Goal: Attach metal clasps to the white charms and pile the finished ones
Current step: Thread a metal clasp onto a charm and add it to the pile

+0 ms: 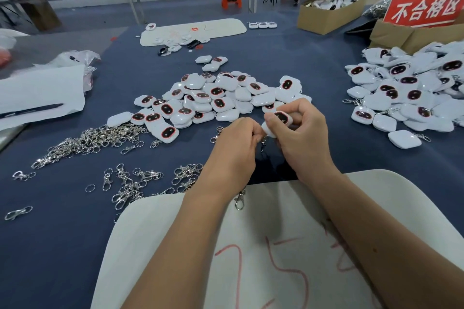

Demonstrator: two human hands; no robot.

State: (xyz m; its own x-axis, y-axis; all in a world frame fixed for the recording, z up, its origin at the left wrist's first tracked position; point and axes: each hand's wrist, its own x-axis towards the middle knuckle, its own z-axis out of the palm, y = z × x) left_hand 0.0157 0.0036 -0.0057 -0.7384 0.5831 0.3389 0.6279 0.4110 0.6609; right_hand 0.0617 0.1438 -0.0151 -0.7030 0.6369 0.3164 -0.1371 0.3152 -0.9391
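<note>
While the right hand (298, 128) pinches a white charm (277, 120) between thumb and curled fingers, the left hand (236, 140) has its fingers curled close against the charm's lower edge, seemingly around a metal clasp (263, 144) whose tip hangs below; the clasp is mostly hidden. To do this well, I would keep the charm steady, turn its loop toward the left fingertips, and work the ring fully through before letting go. Unfinished charms (213, 98) lie heaped at twelve o'clock, loose clasps (100, 138) at nine to ten o'clock, and the finished pile (406, 93) at two o'clock on the blue table (288, 52).
</note>
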